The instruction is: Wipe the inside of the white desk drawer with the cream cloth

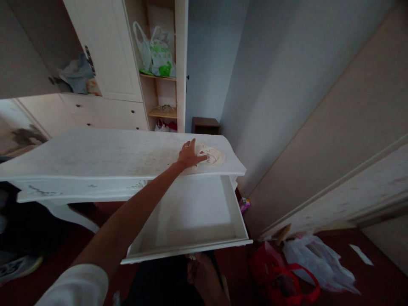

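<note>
My left hand (188, 156) is stretched out over the white desk (127, 148), with a ring on one finger. Its fingers are spread, and the thumb reaches to the edge of a crumpled cream cloth (216, 156) at the desk's right end. Below it a drawer (194, 210) is pulled out, and its bare white bottom shows. My right hand (204, 272) is low in front of the drawer, by my lap, with its fingers curled. Something small and whitish shows at its fingertips, too dim to name.
Behind the desk are a white wardrobe (111, 51) and shelves with a plastic bag (161, 55). A small brown cabinet (205, 123) stands in the corner. On the floor at right are a red bag (270, 272) and a white plastic bag (318, 259).
</note>
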A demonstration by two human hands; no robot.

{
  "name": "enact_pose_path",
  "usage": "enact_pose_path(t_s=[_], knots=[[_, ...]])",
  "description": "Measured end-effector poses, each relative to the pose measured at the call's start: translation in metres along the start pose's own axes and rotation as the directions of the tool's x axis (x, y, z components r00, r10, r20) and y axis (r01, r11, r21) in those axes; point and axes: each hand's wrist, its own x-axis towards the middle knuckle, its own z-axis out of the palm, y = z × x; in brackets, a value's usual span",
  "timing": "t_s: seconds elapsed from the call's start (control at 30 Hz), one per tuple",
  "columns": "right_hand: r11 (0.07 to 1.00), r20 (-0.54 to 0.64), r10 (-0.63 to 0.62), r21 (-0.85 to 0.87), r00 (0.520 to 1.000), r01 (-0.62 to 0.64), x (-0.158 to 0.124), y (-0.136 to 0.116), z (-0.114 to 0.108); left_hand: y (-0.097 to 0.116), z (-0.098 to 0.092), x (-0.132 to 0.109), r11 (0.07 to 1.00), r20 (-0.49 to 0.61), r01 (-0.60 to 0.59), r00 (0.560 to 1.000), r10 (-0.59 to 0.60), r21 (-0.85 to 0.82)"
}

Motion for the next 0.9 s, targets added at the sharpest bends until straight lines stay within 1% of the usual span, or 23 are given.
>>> enact_pose_path(t_s=[0.07,0.1,0.17,0.23,0.33,0.43,0.5,0.57,0.67,0.7,0.77,0.8,0.83,0.9], knots=[[1.0,-0.009,-0.001,0.007,1.0,0.001,0.001,0.003,0.0,0.011,0.007,0.003,0.996,0.062,0.052,0.996,-0.056,0.071],[1.0,-0.015,-0.004,0.012,1.0,0.004,0.002,0.004,-0.001,0.015,0.011,0.004,0.993,0.092,0.059,0.993,-0.069,0.101],[1.0,-0.018,-0.014,0.018,1.0,0.014,0.003,0.005,-0.001,0.023,0.016,0.006,0.988,0.137,0.054,0.988,-0.074,0.145],[1.0,-0.015,-0.01,0.021,1.0,0.01,0.003,0.005,-0.001,0.03,0.017,0.009,0.984,0.158,0.038,0.985,-0.066,0.175],[1.0,-0.014,0.003,0.032,1.0,-0.002,0.001,0.002,0.001,0.038,0.01,0.011,0.979,0.187,-0.024,0.982,-0.015,0.202],[1.0,0.006,-0.016,0.025,1.0,0.016,-0.001,-0.002,0.003,0.041,-0.005,-0.002,0.974,0.244,-0.127,0.967,0.079,0.187],[1.0,0.008,-0.013,0.027,1.0,0.013,-0.001,-0.003,0.004,0.04,-0.016,-0.024,0.973,0.225,-0.145,0.969,0.104,0.178],[0.999,0.0,0.012,0.041,1.0,-0.012,-0.001,-0.003,0.003,0.036,-0.03,-0.056,0.978,0.18,-0.11,0.981,0.078,0.175],[0.998,0.004,0.032,0.056,0.999,-0.032,-0.002,-0.004,0.002,0.026,-0.053,-0.116,0.963,0.094,0.043,0.993,-0.071,0.267],[0.998,0.007,0.039,0.057,0.999,-0.039,-0.002,-0.005,0.002,0.021,-0.061,-0.136,0.942,0.057,0.125,0.987,-0.15,0.31],[0.997,0.018,0.057,0.052,0.998,-0.058,-0.002,-0.006,0.001,0.01,-0.073,-0.171,0.894,-0.013,0.269,0.959,-0.283,0.357],[0.996,0.023,0.068,0.048,0.997,-0.069,-0.002,-0.007,0.001,0.003,-0.078,-0.185,0.88,-0.024,0.31,0.946,-0.324,0.36],[0.996,0.022,0.077,0.048,0.997,-0.078,-0.003,-0.007,0.001,-0.003,-0.081,-0.196,0.877,-0.008,0.315,0.942,-0.335,0.363],[0.994,0.006,0.09,0.064,0.996,-0.09,-0.003,-0.007,0.001,-0.016,-0.081,-0.208,0.871,0.041,0.292,0.942,-0.334,0.396]])
